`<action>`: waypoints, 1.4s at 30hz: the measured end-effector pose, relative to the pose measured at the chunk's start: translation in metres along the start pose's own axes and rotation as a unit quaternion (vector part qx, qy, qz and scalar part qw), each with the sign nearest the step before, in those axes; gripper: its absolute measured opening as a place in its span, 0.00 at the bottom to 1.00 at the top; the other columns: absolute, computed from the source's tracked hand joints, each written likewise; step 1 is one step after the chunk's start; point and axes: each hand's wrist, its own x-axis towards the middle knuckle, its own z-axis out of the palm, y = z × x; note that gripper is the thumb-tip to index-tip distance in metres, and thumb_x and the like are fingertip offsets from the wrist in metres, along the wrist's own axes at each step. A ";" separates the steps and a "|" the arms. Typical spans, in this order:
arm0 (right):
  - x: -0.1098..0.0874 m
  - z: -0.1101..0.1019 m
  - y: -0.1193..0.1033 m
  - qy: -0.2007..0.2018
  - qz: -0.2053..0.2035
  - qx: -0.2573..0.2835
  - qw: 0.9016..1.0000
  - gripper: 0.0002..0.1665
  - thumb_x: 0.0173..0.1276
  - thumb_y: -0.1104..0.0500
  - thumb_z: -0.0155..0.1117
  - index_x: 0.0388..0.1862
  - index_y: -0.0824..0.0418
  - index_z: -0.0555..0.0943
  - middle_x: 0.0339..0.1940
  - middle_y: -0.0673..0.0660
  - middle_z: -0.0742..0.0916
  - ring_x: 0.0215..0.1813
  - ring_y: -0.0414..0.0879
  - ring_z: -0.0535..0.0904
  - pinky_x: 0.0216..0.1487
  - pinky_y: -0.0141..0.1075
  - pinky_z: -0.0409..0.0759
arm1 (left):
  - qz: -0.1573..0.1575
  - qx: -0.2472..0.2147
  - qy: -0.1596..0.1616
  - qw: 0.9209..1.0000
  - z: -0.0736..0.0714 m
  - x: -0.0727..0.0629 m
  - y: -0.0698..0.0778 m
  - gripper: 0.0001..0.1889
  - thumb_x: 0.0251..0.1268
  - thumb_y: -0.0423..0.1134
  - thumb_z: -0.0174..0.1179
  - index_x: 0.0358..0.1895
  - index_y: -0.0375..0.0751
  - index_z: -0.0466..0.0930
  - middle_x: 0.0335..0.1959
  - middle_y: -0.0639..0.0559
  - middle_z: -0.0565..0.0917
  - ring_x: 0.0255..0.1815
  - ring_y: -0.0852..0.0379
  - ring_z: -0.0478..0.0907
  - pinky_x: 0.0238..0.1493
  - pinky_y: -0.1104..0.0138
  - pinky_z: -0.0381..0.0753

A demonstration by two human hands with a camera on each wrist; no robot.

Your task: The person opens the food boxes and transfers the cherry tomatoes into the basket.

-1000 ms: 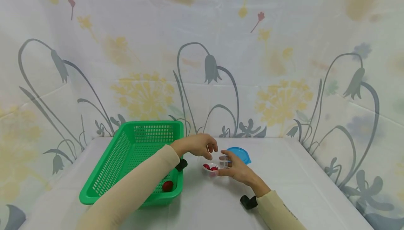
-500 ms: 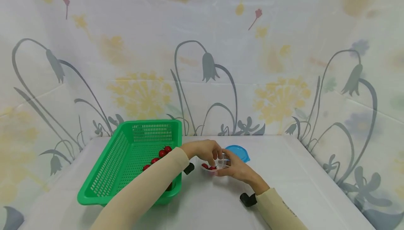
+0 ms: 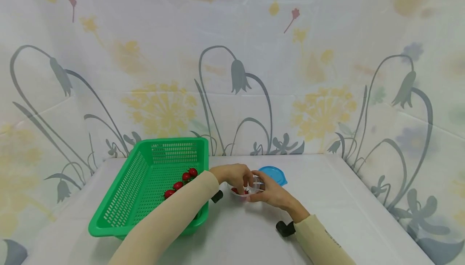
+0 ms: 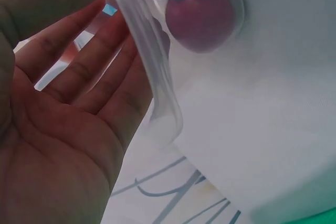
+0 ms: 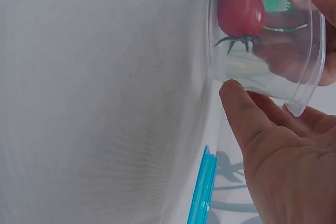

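A small clear plastic container [image 3: 256, 184] with red cherry tomatoes [image 5: 241, 9] in it stands on the white table. My right hand [image 3: 270, 192] grips its right side, thumb near the front and fingers round the back. From above, my left hand [image 3: 234, 176] reaches into the container, fingers pointing down among the tomatoes. Through the clear wall in the right wrist view, its fingers show close beside one green-stemmed tomato. In the left wrist view the container's rim hides the fingertips, and I cannot tell whether they pinch a tomato.
At the left, a large green slotted basket [image 3: 109, 200] holds a row of red tomatoes [image 3: 178, 185], partly covered by the left sleeve. A round blue lid [image 3: 272, 175] lies just behind the right hand. A flower-printed cloth [image 3: 232, 115] hangs behind the table.
My left hand has come down from above the container into it, the arm shifting slightly right and uncovering tomatoes in the basket. My right hand keeps its grip on the container.
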 end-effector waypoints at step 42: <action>-0.002 -0.001 0.001 -0.009 0.003 0.007 1.000 0.56 0.54 0.55 0.75 0.75 0.61 0.53 0.68 0.61 0.68 0.66 0.59 0.69 0.59 0.48 0.73 | -0.047 0.079 -0.026 0.995 0.010 0.013 0.006 0.13 0.50 0.27 0.68 0.39 0.48 0.84 0.32 0.59 0.79 0.35 0.61 0.74 0.35 0.70 0.77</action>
